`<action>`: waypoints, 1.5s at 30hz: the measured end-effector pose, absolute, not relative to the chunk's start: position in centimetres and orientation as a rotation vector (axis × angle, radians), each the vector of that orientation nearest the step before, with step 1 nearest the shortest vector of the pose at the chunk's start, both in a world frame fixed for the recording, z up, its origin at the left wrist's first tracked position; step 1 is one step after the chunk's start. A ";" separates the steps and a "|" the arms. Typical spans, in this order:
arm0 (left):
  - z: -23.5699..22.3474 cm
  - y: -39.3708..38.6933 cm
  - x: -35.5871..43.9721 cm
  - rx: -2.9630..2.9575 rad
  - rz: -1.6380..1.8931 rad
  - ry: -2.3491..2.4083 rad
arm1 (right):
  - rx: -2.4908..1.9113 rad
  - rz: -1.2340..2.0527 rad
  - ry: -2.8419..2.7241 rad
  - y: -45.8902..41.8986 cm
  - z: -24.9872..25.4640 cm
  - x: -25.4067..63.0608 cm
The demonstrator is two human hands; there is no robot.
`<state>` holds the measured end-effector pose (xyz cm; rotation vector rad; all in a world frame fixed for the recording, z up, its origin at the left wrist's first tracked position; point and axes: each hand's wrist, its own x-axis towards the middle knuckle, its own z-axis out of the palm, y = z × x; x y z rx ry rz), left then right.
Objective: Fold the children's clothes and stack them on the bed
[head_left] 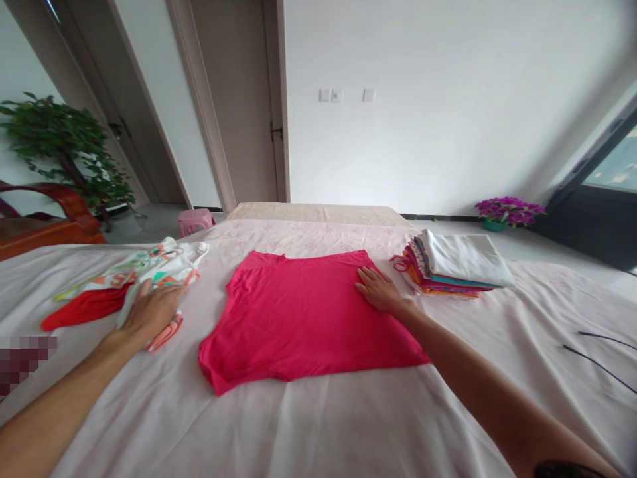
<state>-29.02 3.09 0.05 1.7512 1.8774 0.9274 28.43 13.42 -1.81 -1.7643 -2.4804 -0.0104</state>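
A sleeveless bright pink top lies spread out on the pale bedsheet, its neck and armholes toward the left. My right hand rests flat on the top's right part, fingers spread. Over to the left, my left hand lies on a loose heap of clothes, its fingers stretched across the cloth and their tips hard to make out. In that heap are a white garment with coloured print and a red piece of clothing.
A neat stack of folded clothes, white on top, sits right of the pink top. Two thin dark cords lie at the right edge. Beyond the bed stand a pink stool, a wooden chair and a pot of purple flowers.
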 end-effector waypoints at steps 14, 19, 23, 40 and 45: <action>0.4 -8.8 -17.0 2.323 0.539 1.426 | -0.992 0.380 -2.633 -3.5 2.2 30.3; -0.7 -4.7 -17.3 1.754 0.928 1.842 | -1.239 0.273 -2.514 -2.3 2.2 29.8; 0.3 -2.5 -17.3 1.713 0.709 1.828 | -1.401 0.200 -2.479 -1.7 2.9 30.0; 0.3 -0.3 -13.4 1.609 0.813 1.564 | -1.584 -0.081 -2.468 -2.8 0.7 35.2; 1.3 -1.9 -13.9 1.624 0.919 1.507 | -1.521 0.076 -2.301 0.3 2.4 36.2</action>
